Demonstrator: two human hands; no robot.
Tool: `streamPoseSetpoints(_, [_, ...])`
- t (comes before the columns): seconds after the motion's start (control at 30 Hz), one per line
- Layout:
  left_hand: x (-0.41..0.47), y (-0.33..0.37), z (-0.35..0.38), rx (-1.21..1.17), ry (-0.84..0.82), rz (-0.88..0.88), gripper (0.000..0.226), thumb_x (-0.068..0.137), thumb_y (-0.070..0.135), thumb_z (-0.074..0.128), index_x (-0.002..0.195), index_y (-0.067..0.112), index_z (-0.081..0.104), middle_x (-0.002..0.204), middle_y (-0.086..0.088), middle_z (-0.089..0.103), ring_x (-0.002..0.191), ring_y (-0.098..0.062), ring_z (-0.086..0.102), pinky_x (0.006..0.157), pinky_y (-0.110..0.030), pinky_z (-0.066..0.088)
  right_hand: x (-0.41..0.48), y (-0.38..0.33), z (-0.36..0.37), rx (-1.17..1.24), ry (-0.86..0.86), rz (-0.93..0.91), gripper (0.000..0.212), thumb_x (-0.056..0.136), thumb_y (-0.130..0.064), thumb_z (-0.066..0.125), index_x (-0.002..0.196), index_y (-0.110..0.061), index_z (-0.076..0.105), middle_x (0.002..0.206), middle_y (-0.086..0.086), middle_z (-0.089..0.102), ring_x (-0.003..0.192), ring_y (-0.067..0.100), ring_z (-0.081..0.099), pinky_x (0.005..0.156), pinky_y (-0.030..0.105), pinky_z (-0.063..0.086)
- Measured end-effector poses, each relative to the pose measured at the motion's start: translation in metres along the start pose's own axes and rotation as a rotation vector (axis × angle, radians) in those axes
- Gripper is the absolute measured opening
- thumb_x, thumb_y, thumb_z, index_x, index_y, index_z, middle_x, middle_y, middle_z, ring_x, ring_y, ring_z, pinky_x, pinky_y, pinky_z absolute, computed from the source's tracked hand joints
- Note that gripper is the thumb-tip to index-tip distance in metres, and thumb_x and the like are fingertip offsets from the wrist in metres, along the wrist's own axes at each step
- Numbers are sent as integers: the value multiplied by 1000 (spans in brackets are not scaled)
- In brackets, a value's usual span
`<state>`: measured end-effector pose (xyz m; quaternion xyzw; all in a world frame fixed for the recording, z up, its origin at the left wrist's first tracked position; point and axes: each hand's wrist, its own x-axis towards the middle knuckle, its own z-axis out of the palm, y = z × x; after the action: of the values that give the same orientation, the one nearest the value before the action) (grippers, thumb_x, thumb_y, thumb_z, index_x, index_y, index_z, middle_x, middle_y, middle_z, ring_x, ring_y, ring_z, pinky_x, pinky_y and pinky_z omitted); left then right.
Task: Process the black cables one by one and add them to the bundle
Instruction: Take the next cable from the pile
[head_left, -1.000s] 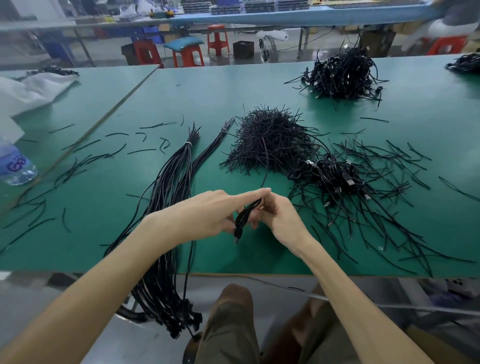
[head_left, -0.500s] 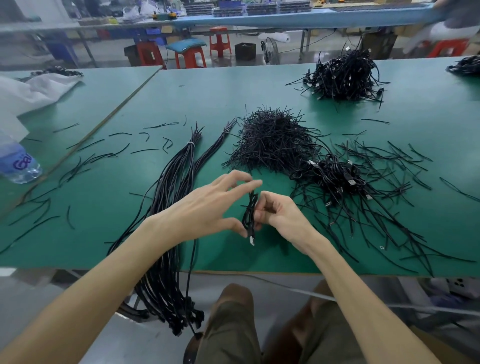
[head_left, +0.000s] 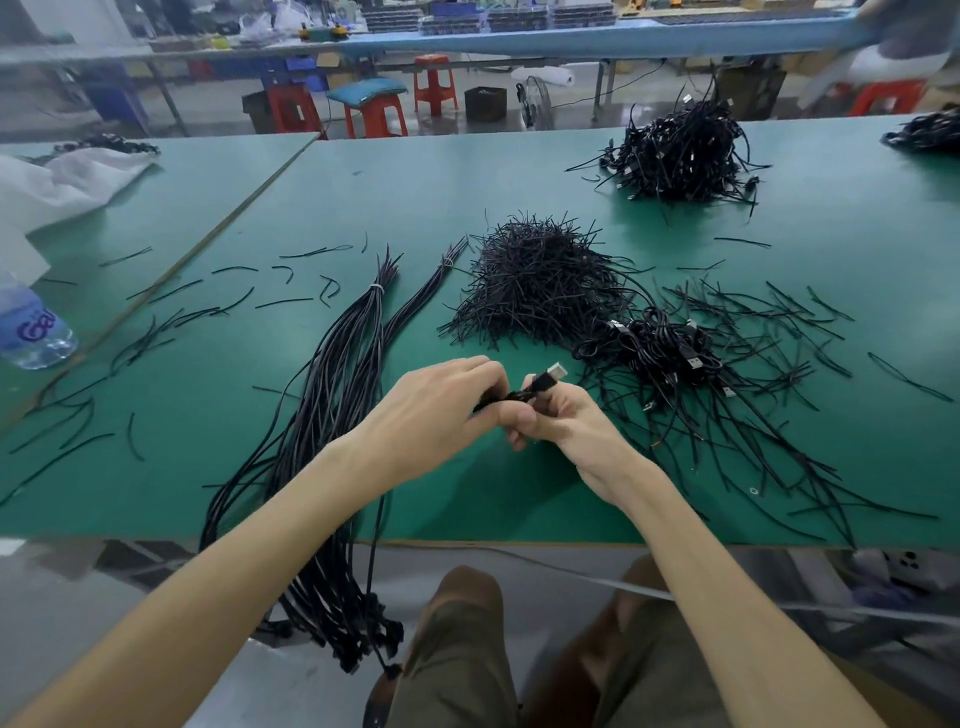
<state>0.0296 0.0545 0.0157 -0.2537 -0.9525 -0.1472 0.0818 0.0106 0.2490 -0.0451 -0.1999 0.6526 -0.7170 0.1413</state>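
Both hands meet above the near part of the green table (head_left: 467, 171). A coiled black cable (head_left: 540, 387) with a silver USB plug pointing up and to the right lies between them. My left hand (head_left: 441, 410) grips its left end with curled fingers. My right hand (head_left: 561, 421) pinches the same cable just below the plug. To the left, the long tied bundle (head_left: 337, 395) of straightened cables hangs over the front edge. A small heap of coiled cables (head_left: 660, 348) sits just right of my hands.
A mound of short black ties (head_left: 535, 280) lies behind my hands, with loose ties (head_left: 779, 332) scattered to the right and left. A bigger cable heap (head_left: 680, 150) is at the far right. A water bottle (head_left: 31, 327) and white bags (head_left: 62, 176) are at the left.
The cable has turned from hanging upright to lying nearly level, plug now up and to the right. My left hand's spread fingers have closed round it.
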Motion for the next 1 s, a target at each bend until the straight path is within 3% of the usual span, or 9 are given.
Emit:
streamPoseSetpoints(0.1, [7, 8, 5, -117, 41, -135, 50, 94, 71, 43, 78, 25, 57, 64, 15, 53, 64, 1, 52, 53, -23, 29, -1, -1, -4, 12, 10, -14, 41, 93, -26, 63, 96, 14, 56, 73, 1, 65, 70, 16, 58, 79, 31, 42])
streamPoseSetpoints(0.23, [17, 13, 15, -301, 72, -310, 50, 99, 54, 54, 65, 18, 57, 52, 7, 58, 45, -9, 43, 48, -29, 36, 0, 4, -2, 6, 52, -6, 23, 100, -9, 61, 96, 13, 55, 73, 3, 63, 70, 17, 58, 76, 27, 47])
streamPoseSetpoints(0.3, [22, 12, 19, -461, 45, -402, 45, 100, 44, 57, 66, 16, 59, 53, 2, 66, 38, -9, 45, 44, -23, 39, 2, 5, 1, -11, 89, -8, 17, 99, -2, 60, 83, 1, 55, 74, 8, 64, 70, 20, 59, 74, 27, 49])
streamPoseSetpoints(0.4, [23, 9, 19, -665, -77, -451, 49, 102, 35, 54, 62, 10, 67, 53, -7, 69, 33, -13, 45, 40, -15, 38, 4, 5, 5, -17, 116, -27, 24, 97, 4, 59, 77, -7, 51, 76, 23, 62, 73, 27, 57, 73, 29, 48])
streamPoseSetpoints(0.53, [19, 3, 20, -751, -83, -476, 29, 103, 35, 56, 97, 9, 65, 60, -10, 72, 36, -18, 49, 40, -22, 41, 5, 6, 9, -46, 137, -30, 23, 96, 7, 60, 78, -3, 51, 75, 32, 61, 72, 30, 58, 73, 33, 48])
streamPoseSetpoints(0.63, [14, 3, 19, -776, -95, -341, 25, 108, 26, 49, 132, 19, 52, 64, -2, 72, 48, -18, 58, 48, -27, 44, 5, 7, 9, -40, 155, -39, 20, 95, 7, 60, 79, -2, 54, 70, 15, 67, 69, 27, 60, 69, 29, 50])
streamPoseSetpoints(0.73, [9, -6, 9, -672, -203, -147, 37, 109, 5, 37, 141, 19, 50, 71, 7, 70, 58, -15, 61, 55, -33, 47, 5, 8, 8, -52, 184, -34, 19, 93, 6, 64, 78, -2, 57, 68, 4, 69, 65, 18, 61, 67, 25, 50])
streamPoseSetpoints(0.83, [3, -17, -1, -607, -328, -100, 56, 102, -10, 40, 151, 18, 39, 94, 4, 71, 70, -18, 64, 64, -37, 49, 5, 8, 10, -94, 191, -26, 22, 92, 6, 65, 75, -6, 57, 65, 0, 68, 64, 16, 60, 68, 25, 50])
streamPoseSetpoints(1.0, [-2, -19, 6, -367, -239, -84, 73, 92, 2, 71, 153, 28, 39, 102, 5, 58, 82, -11, 58, 82, -27, 47, 5, 6, 10, -135, 176, -5, 26, 91, 5, 67, 73, -11, 59, 66, 1, 67, 64, 17, 61, 69, 27, 51])
